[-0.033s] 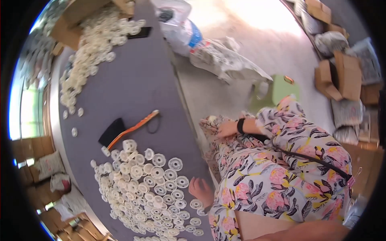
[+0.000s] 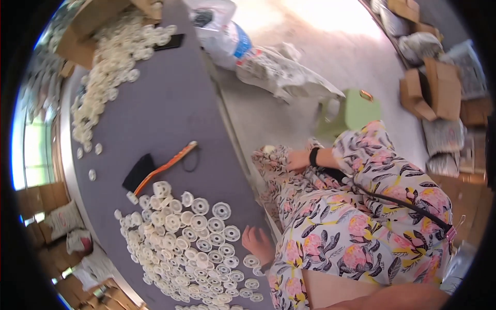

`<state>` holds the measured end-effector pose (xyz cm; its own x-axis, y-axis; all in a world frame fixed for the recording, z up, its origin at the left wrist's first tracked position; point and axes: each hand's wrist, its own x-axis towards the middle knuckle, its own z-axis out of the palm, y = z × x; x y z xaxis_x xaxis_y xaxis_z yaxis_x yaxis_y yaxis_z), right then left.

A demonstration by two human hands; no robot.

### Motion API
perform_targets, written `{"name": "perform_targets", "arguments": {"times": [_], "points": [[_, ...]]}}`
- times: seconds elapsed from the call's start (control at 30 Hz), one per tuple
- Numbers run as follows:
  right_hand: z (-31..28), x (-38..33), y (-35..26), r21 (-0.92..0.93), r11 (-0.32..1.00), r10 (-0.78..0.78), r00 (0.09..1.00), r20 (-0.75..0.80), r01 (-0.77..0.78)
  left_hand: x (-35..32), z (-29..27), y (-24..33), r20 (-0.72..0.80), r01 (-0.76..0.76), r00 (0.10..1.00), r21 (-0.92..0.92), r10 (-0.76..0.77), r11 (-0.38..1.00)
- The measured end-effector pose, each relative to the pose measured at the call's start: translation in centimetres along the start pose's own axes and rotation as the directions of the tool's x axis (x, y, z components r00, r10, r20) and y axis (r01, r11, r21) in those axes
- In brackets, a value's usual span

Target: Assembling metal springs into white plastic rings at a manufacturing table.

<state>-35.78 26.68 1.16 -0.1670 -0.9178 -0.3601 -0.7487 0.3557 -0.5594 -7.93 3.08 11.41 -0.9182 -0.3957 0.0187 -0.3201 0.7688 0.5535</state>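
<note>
- Looking down, I see a hand (image 2: 257, 242) resting on the grey table (image 2: 170, 108), right at the near edge of a big heap of white plastic rings (image 2: 191, 243). I take it for the left hand. The fingers look loosely curled, but I cannot tell if they hold a ring.
- The wrist is hidden behind a flowery sleeve (image 2: 330, 227), so the arm is cut off.
- The heap of white plastic rings spreads in a long band from the low edge of the picture up toward the middle of the table. The rings lie flat, holes up. Many are too small to tell apart.
- A bit further, the right hand (image 2: 298, 159) rests on flowery cloth off the table side. It wears a black wristband (image 2: 313, 156). It looks loosely bent over the cloth, and I cannot tell if it grips anything.
- Just past the heap lies a black tool with an orange handle (image 2: 164, 168). Its long side points from lower left to upper right.
- Further off stands a green stool (image 2: 356, 109) on the floor.
- Far away, a second pile of white rings (image 2: 111, 67) lies by a cardboard box (image 2: 90, 28); the box is cut off by the rim.
</note>
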Motion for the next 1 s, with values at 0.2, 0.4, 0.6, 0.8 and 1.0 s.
{"name": "perform_targets", "arguments": {"times": [0.2,0.4,0.6,0.8,1.0], "points": [[18.3,-13.0,6.6,0.405,0.365,0.786,0.511,0.347,-0.838,-1.6,9.6,-4.3,0.208,-0.075,0.977,0.140,0.045,0.987],[27.8,-14.1,5.9,0.350,0.503,0.764,0.596,0.248,-0.790,-1.1,10.3,-4.0,0.272,-0.001,0.962,0.098,-0.026,0.995],[28.1,-13.8,7.2,0.313,0.556,0.743,0.629,0.230,-0.770,-0.8,10.3,-3.3,0.317,-0.002,0.946,0.191,-0.060,0.982],[25.4,-13.5,7.3,0.295,0.516,0.785,0.582,0.212,-0.804,-0.7,10.2,-3.4,0.330,0.007,0.941,0.217,-0.080,0.976],[23.9,-14.3,7.9,0.261,0.466,0.834,0.518,0.191,-0.846,-2.5,9.8,-3.7,0.292,0.050,0.951,0.191,-0.105,0.980]]}}
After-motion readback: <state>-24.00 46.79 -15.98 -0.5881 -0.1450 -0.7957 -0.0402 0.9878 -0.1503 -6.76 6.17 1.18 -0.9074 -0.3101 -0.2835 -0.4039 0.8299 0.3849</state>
